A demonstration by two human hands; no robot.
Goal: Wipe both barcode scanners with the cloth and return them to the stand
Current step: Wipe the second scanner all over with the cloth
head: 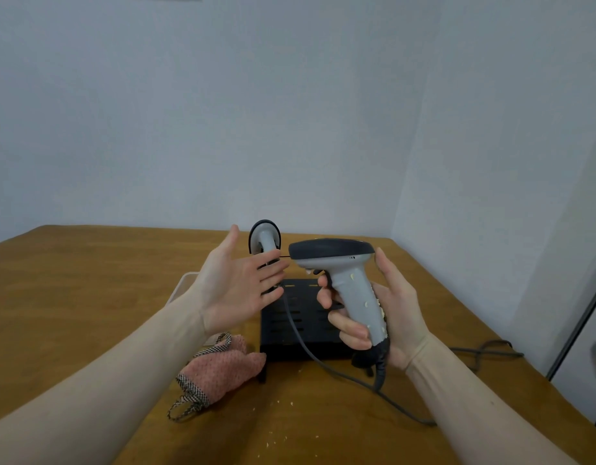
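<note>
A grey barcode scanner [340,273] with a dark head is held upright above the tabletop [88,280], its handle gripped in the right hand [373,307]; pale specks cling to the handle, and a coiled dark cable hangs from its base. The second scanner [265,241], also grey with a dark head, stands at the far side of the black slotted stand [300,333], which sits near the middle of the tabletop. The pink knitted cloth [219,370], edged with a checked trim and loop, lies crumpled just beside the stand's near left corner.
</note>
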